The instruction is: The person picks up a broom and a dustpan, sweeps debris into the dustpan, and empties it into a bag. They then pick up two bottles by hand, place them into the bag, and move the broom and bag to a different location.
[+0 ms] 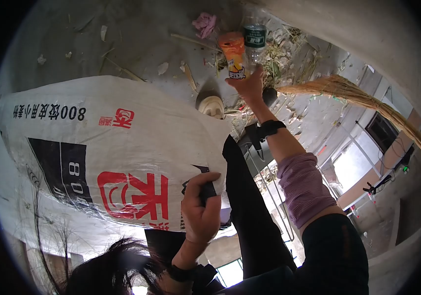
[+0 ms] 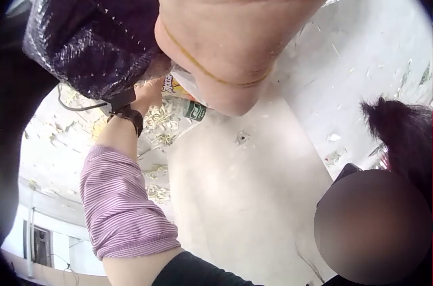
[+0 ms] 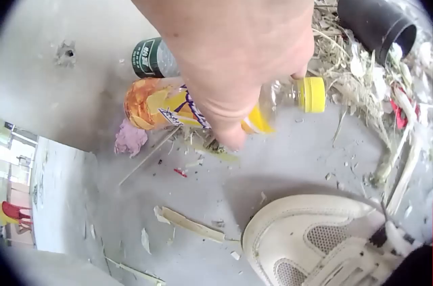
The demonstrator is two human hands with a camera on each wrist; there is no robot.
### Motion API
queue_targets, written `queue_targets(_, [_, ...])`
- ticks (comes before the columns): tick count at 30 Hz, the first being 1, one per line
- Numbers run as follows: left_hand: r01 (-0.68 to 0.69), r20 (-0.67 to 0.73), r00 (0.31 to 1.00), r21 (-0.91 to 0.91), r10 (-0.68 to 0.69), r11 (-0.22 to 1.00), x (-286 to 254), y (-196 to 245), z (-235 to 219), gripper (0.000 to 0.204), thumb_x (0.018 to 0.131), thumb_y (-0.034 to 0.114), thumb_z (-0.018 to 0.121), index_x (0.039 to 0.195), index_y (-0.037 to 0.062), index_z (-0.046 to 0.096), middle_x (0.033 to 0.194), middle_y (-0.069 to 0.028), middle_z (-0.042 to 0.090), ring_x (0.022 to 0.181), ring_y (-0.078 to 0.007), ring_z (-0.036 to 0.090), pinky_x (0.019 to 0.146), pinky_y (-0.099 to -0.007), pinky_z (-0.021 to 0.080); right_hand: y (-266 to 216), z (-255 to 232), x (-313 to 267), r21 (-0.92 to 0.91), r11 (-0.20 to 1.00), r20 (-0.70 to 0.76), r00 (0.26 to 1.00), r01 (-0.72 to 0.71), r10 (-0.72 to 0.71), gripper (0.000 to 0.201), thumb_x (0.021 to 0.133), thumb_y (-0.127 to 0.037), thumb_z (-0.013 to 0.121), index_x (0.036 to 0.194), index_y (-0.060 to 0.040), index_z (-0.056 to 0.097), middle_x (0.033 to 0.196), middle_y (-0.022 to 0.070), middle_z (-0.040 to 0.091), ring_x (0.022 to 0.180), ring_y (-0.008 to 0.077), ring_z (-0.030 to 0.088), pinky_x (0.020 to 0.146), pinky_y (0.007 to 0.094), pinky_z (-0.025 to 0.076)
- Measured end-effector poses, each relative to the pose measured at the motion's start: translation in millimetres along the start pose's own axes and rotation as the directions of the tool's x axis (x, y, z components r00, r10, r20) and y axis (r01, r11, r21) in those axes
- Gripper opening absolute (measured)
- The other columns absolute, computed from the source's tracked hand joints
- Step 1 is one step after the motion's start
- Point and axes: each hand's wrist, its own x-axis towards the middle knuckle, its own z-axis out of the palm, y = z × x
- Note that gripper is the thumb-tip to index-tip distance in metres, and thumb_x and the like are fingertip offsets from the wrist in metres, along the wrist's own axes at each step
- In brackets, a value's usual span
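A plastic drink bottle (image 3: 152,105) with an orange label and yellow cap lies on the littered floor. My right hand (image 1: 250,87) reaches down and grips it below the cap, thumb and fingers on either side. Close beside it lies a clear bottle (image 1: 255,37) with a green label. Near my body, my left hand (image 1: 201,211) grips the edge of a large white woven sack (image 1: 136,113) with red and black printing. In the left wrist view my palm and a dark purple, shiny part (image 2: 88,29) fill the top.
Straw and scraps (image 1: 279,59) litter the floor around the bottles. A straw broom (image 1: 338,89) lies to the right. A black cylinder (image 3: 369,19), a crumpled pink piece (image 3: 130,138) and a white shoe (image 3: 304,242) are close to the right hand.
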Motion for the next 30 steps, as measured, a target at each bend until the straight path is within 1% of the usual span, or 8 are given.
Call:
queue_targets(2, [-0.009,0.005,1.000,0.013,0.009,1.000,0,-1,0,0.030,0.069,-0.001,0.044,0.098,0.0000,0.054,0.087,-0.0100,0.056,0.080,-0.0154,0.052,0.075,-0.0250,0.040,-5,9,-5,-0.025,0.990,-0.062,0.989,-0.137,0.135,0.099,0.049,-0.025,0.081,0.121,0.0110,0.022,0.112,0.0230,0.038,0.106,0.0334,0.042,0.091,0.0368,0.037])
queue_targets(7, [-0.155,0.000,0.988,0.103,0.156,0.983,0,-3,2,0.033,0.069,-0.004,0.045,0.102,-0.0003,0.050,0.086,-0.0108,0.055,0.079,-0.0155,0.052,0.075,-0.0248,0.040,-4,-4,-7,0.005,0.994,0.030,0.994,-0.109,0.108,0.093,0.050,-0.022,0.077,0.121,0.0075,0.024,0.113,0.0227,0.038,0.106,0.0348,0.042,0.090,0.0380,0.038])
queue_targets(9, [-0.080,-0.015,0.997,0.056,0.081,0.995,-1,3,5,0.033,0.071,-0.004,0.046,0.104,-0.0003,0.048,0.084,-0.0107,0.055,0.077,-0.0143,0.052,0.073,-0.0241,0.040,-11,-28,-11,-0.008,0.990,0.081,0.987,-0.139,0.139,0.091,0.049,-0.022,0.075,0.121,0.0054,0.025,0.114,0.0228,0.037,0.105,0.0367,0.043,0.090,0.0395,0.038])
queue_targets(14, [0.045,-0.061,0.997,-0.135,-0.054,0.990,-4,13,9,0.026,0.077,-0.002,0.049,0.102,0.0006,0.043,0.077,-0.0069,0.055,0.067,-0.0066,0.046,0.059,-0.0192,0.037,4,-119,-71,0.102,0.987,0.303,0.942,0.121,-0.147,0.087,0.051,-0.014,0.077,0.121,0.0032,0.029,0.111,0.0179,0.040,0.105,0.0281,0.043,0.091,0.0369,0.037])
queue_targets(16, [0.029,-0.047,0.998,-0.158,-0.037,0.987,-4,14,7,0.025,0.078,-0.002,0.048,0.102,0.0007,0.042,0.077,-0.0060,0.055,0.066,-0.0056,0.045,0.058,-0.0185,0.036,27,-173,-107,-0.068,0.979,0.364,0.918,0.193,-0.156,0.093,0.051,-0.016,0.078,0.125,0.0033,0.025,0.116,0.0195,0.039,0.111,0.0299,0.041,0.095,0.0367,0.033])
queue_targets(22, [-0.081,-0.066,0.996,-0.393,0.060,0.916,-8,21,16,0.022,0.080,-0.002,0.047,0.102,0.0011,0.043,0.076,-0.0038,0.055,0.067,-0.0045,0.046,0.059,-0.0182,0.036,29,-308,-180,-0.360,0.924,0.647,0.747,0.126,0.151,0.097,0.049,-0.012,0.079,0.127,0.0023,0.022,0.120,0.0222,0.039,0.112,0.0340,0.044,0.093,0.0373,0.038])
queue_targets(26, [-0.168,-0.103,0.984,-0.259,0.145,0.951,-17,32,24,0.025,0.078,-0.002,0.050,0.102,0.0005,0.044,0.081,-0.0057,0.054,0.070,-0.0072,0.051,0.062,-0.0208,0.041,-16,-292,-168,-0.350,0.863,0.792,0.607,0.366,0.064,0.096,0.048,-0.015,0.077,0.126,0.0025,0.025,0.122,0.0247,0.038,0.110,0.0404,0.043,0.091,0.0396,0.041])
queue_targets(30, [-0.218,-0.065,0.975,-0.133,0.211,0.967,-35,42,23,0.026,0.076,0.001,0.053,0.101,-0.0003,0.045,0.082,-0.0139,0.057,0.076,-0.0187,0.060,0.068,-0.0277,0.047,-60,-231,-142,-0.155,0.868,0.840,0.525,0.472,-0.135,0.096,0.049,-0.016,0.079,0.126,0.0030,0.025,0.122,0.0230,0.039,0.113,0.0355,0.043,0.094,0.0359,0.039])
